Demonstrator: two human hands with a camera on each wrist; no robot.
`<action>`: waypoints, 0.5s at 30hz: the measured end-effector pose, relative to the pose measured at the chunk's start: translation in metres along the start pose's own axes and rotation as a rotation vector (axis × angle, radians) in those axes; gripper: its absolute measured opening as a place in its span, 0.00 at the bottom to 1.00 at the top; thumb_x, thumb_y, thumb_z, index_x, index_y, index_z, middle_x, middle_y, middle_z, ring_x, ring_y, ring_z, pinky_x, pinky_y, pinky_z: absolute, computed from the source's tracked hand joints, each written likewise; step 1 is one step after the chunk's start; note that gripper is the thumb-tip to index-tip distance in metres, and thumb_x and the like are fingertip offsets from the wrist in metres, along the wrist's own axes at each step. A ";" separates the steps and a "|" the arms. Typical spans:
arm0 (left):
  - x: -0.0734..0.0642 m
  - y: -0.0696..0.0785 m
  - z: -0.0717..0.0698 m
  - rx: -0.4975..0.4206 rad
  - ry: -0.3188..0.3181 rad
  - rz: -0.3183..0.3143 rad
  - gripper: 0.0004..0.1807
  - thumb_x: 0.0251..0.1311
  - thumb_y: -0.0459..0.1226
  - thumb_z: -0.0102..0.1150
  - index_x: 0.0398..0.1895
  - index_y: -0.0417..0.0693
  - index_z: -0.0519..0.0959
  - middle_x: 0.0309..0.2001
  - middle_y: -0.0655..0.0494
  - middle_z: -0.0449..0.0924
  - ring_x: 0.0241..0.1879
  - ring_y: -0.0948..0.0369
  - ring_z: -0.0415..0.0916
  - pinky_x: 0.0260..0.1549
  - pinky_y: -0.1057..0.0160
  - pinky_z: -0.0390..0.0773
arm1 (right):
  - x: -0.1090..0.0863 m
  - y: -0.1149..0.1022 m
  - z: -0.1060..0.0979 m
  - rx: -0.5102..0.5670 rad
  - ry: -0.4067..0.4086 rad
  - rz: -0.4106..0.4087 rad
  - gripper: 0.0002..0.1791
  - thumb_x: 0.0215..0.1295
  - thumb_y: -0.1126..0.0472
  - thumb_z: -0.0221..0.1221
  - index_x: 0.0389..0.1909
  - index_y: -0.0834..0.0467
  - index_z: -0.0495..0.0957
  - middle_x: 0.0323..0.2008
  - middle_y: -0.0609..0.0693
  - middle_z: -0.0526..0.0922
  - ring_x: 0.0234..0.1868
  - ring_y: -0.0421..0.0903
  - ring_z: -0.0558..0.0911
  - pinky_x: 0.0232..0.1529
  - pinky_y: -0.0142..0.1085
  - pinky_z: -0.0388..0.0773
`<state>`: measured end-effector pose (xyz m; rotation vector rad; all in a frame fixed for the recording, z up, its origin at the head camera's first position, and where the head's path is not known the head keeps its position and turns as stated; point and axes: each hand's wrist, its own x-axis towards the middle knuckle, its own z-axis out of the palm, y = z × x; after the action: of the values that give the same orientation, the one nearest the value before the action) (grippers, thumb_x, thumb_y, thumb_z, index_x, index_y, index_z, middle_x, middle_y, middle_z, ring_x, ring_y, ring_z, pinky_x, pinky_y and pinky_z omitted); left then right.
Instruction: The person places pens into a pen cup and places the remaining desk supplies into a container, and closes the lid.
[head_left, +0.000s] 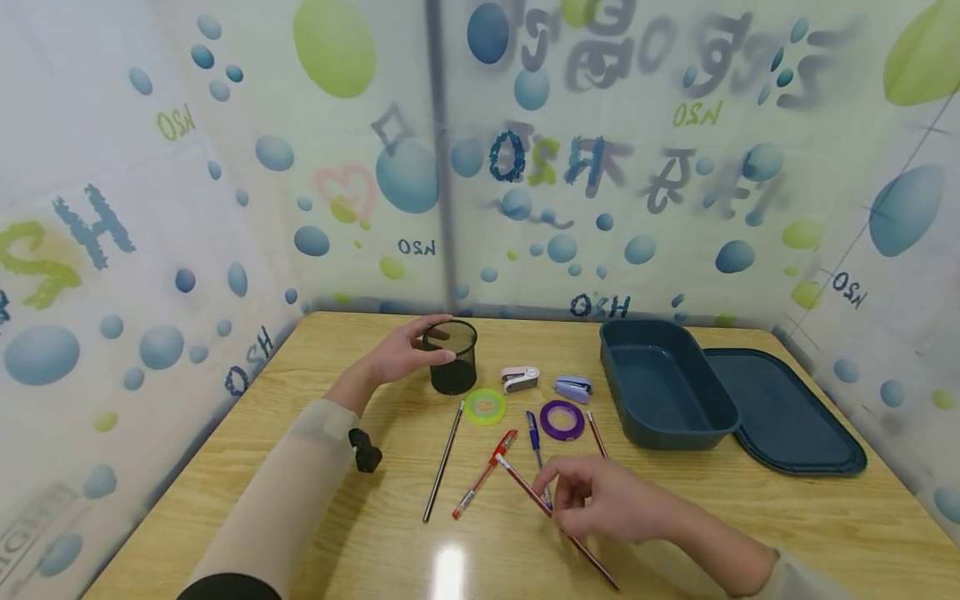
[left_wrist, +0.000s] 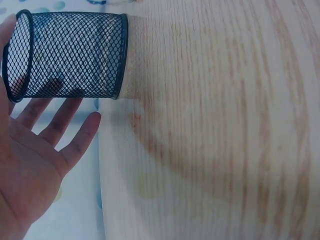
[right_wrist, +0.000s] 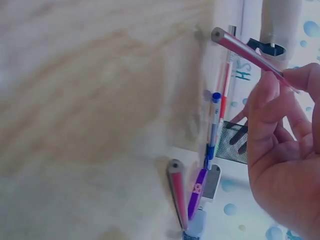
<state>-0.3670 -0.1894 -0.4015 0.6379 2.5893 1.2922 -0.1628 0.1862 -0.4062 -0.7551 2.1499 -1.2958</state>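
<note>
My left hand (head_left: pixel 397 352) holds the black mesh pen holder (head_left: pixel 453 377), which stands upright at the back of the table. Its thumb lies across the near side, and in the left wrist view the other fingers (left_wrist: pixel 65 117) reach behind the mesh. Between thumb and fingertips, my right hand (head_left: pixel 618 500) pinches a dark red pencil (head_left: pixel 592 561) near its middle. The pencil slants above the table, its unsharpened end (right_wrist: pixel 218 35) facing the right wrist camera. Beneath it lies a blue pen (head_left: pixel 535 433). A red pen (head_left: pixel 483 475) and a dark pencil (head_left: pixel 444 462) lie further left.
Behind the pens are a yellow-green tape roll (head_left: pixel 485 407), a purple tape roll (head_left: pixel 562 420), a white-and-grey stapler (head_left: pixel 520 379) and a lilac stapler (head_left: pixel 573 388). Another red pencil (head_left: pixel 597 435) lies near the right hand. A blue bin (head_left: pixel 678 437) and its lid (head_left: pixel 802 417) sit at right.
</note>
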 end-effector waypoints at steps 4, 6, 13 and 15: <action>0.000 -0.001 0.000 -0.002 0.002 0.004 0.44 0.71 0.55 0.72 0.86 0.67 0.63 0.76 0.45 0.76 0.71 0.37 0.78 0.70 0.36 0.76 | 0.005 -0.008 -0.005 0.012 0.055 -0.057 0.17 0.73 0.64 0.66 0.60 0.56 0.82 0.37 0.49 0.86 0.36 0.41 0.82 0.34 0.31 0.79; 0.001 -0.002 0.000 -0.002 0.001 0.006 0.44 0.71 0.56 0.71 0.86 0.67 0.63 0.77 0.45 0.75 0.72 0.37 0.78 0.71 0.35 0.76 | 0.008 -0.012 -0.009 0.015 0.095 -0.058 0.16 0.74 0.64 0.66 0.60 0.57 0.80 0.38 0.51 0.86 0.36 0.43 0.83 0.30 0.32 0.79; 0.001 -0.004 -0.001 -0.001 -0.003 0.014 0.44 0.72 0.56 0.71 0.87 0.65 0.63 0.77 0.44 0.75 0.72 0.36 0.77 0.71 0.35 0.76 | 0.024 -0.025 -0.024 0.023 0.231 -0.028 0.18 0.80 0.60 0.64 0.66 0.57 0.77 0.41 0.56 0.85 0.38 0.55 0.85 0.26 0.38 0.81; 0.001 -0.004 -0.001 -0.002 -0.004 0.018 0.44 0.72 0.56 0.71 0.87 0.64 0.62 0.77 0.44 0.75 0.72 0.36 0.77 0.71 0.35 0.76 | 0.030 -0.028 -0.028 0.009 0.277 -0.039 0.18 0.80 0.61 0.63 0.66 0.57 0.76 0.41 0.57 0.86 0.39 0.60 0.85 0.28 0.38 0.82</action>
<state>-0.3697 -0.1916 -0.4045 0.6647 2.5849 1.2976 -0.1972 0.1720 -0.3736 -0.6482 2.3517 -1.5055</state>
